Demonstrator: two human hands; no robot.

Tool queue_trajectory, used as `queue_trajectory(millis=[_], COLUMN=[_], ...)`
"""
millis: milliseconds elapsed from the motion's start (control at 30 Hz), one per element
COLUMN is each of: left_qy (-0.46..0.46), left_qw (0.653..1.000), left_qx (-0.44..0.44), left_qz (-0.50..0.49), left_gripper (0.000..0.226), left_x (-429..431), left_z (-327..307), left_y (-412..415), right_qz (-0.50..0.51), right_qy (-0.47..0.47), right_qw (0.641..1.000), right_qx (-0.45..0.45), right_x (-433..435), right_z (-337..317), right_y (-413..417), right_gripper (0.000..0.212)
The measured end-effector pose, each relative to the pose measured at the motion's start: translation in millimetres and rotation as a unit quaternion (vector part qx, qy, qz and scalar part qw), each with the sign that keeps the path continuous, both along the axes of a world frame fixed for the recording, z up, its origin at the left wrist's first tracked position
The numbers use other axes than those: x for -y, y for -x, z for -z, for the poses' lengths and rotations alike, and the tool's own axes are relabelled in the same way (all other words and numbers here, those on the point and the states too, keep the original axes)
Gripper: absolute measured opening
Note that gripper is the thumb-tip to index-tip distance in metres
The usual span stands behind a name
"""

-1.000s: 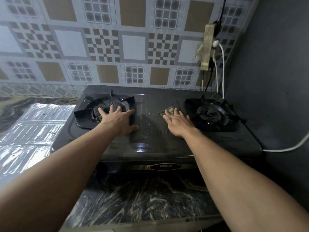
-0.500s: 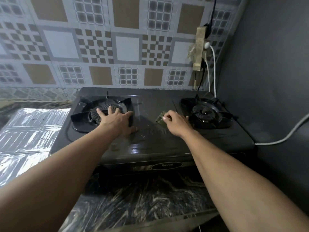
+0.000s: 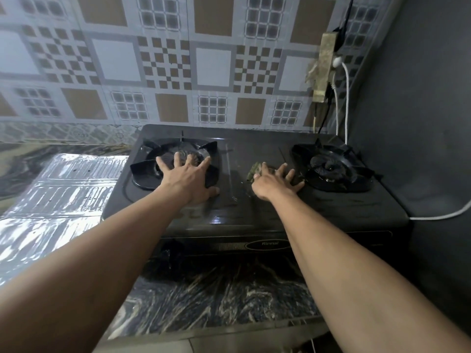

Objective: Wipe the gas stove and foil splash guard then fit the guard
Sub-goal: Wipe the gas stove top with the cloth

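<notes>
A black two-burner gas stove (image 3: 242, 212) stands on a dark marbled counter against the tiled wall. My left hand (image 3: 188, 178) lies flat with fingers spread on the left burner's pan support (image 3: 153, 171). My right hand (image 3: 274, 183) presses a small green scouring pad (image 3: 254, 170) onto the stove top between the burners, close to the right burner (image 3: 331, 168). The silver foil splash guard (image 3: 56, 194) lies flat on the counter to the left of the stove.
A taped power strip (image 3: 323, 67) with plugged cables hangs on the wall at the back right. A white cable (image 3: 438, 215) runs across the dark surface right of the stove. A dark wall closes off the right side.
My right hand has slid the green pad to the right on the stove top, toward the right burner, and its fingers have flattened. My left hand has stayed on the left burner.
</notes>
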State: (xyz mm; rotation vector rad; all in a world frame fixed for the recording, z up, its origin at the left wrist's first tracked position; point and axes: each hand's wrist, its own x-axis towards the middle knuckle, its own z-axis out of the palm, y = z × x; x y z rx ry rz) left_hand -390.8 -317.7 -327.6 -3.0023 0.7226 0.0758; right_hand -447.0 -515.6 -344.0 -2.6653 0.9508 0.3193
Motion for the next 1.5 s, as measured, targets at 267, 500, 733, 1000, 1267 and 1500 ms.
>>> queue_trajectory(millis=[267,500,733,1000,1267,1500], left_qy=[0.0,-0.013,-0.017,0.026,0.02,0.018], left_qw=[1.0,1.0,0.999,1.0,0.999,1.0], left_qx=[0.01,-0.015,-0.035,0.003,0.005,0.005], left_qz=[-0.006,-0.001,0.002,0.016,0.025,0.019], left_gripper=[0.087,0.072,0.061,0.04,0.047,0.055], left_x=[-22,-35,-31,-14,26,64], left_z=[2,3,1,2,5,10], left_y=[14,24,33,53,73,94], right_qz=[-0.123,-0.158,-0.162,-0.133,-0.124,-0.137], right_qy=[0.001,0.001,-0.015,0.0,0.004,0.008], right_qw=[0.992,0.987,0.987,0.991,0.992,0.99], right_qx=[0.008,0.023,0.017,0.011,0.008,0.014], right_x=[-37,-61,-64,-24,24,57], right_z=[4,7,3,7,10,11], right_y=[6,23,42,54,76,96], right_gripper=[0.059,0.06,0.056,0.058,0.06,0.061])
